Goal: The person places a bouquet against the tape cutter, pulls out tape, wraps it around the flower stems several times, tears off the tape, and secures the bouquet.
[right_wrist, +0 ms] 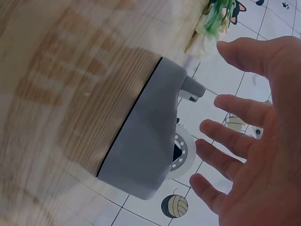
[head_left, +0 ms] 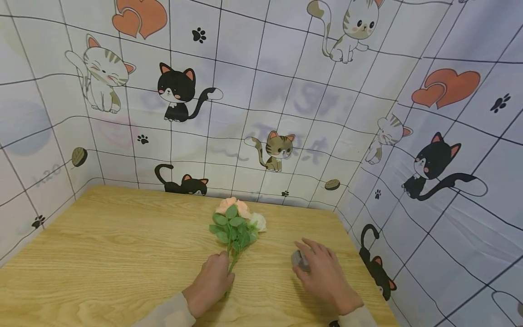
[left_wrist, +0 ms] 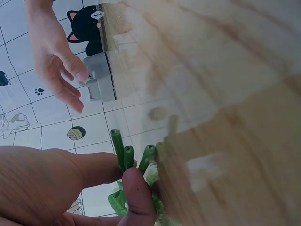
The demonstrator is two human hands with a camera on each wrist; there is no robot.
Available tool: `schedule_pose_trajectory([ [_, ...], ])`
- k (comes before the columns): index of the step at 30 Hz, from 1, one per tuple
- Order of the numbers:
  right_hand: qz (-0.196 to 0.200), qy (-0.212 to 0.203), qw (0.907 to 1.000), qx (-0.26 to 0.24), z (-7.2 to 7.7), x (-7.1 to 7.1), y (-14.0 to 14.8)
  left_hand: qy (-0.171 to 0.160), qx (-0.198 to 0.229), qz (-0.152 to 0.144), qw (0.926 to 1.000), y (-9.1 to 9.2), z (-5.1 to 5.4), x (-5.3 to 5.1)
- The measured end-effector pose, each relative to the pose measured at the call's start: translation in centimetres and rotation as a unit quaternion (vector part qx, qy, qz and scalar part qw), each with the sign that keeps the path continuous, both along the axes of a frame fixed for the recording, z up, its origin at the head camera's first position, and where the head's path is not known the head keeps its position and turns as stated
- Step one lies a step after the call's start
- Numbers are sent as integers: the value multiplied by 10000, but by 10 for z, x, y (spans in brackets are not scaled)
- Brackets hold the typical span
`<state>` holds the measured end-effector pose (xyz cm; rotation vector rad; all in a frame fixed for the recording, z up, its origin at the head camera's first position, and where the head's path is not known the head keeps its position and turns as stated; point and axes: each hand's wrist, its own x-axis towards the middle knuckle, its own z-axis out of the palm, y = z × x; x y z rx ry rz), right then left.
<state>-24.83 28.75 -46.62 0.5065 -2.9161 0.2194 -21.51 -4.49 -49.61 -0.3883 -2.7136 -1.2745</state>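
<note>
My left hand (head_left: 210,282) pinches the green stems of a bunch of artificial flowers (head_left: 239,229) that lies on the table. Peach and white blooms point away from me, with leaves below them. In the left wrist view the cut stem ends (left_wrist: 116,141) stick out between thumb and index finger. To the right, a small grey tape dispenser (head_left: 298,260) stands on the table, partly hidden by my right hand (head_left: 324,274). The right wrist view shows that hand's fingers spread beside the dispenser (right_wrist: 143,127), apart from its body; a white tape roll (right_wrist: 188,153) sits in it.
The wooden table (head_left: 122,236) is bounded at the back and sides by a hanging cloth (head_left: 237,77) with a black grid and printed cats. A small dark object (head_left: 334,324) shows by the right sleeve at the bottom edge.
</note>
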Motion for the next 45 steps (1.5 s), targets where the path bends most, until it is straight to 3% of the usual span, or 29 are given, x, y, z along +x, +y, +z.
schedule_pose_trajectory([
  [4, -40, -39, 10000, 36, -1, -4, 6, -46, -62, 14, 10000, -1, -1, -1],
  [12, -143, -169, 9996, 150, -2, -9, 14, -208, -241, 46, 9995, -5, -12, -8],
  [20, -113, -142, 9998, 115, -3, -11, 18, -269, -504, 248, 9981, -4, 6, 4],
  [30, -109, -67, 9999, -31, -6, -16, 20, -516, -729, 419, 9951, -4, 13, 8],
  [39, -130, -133, 9997, -136, -7, -21, 21, -141, -1251, 546, 9905, -7, 13, 9],
  [45, -168, -129, 9997, -93, -9, -24, 20, -34, -1269, 607, 9900, -13, 12, 11],
])
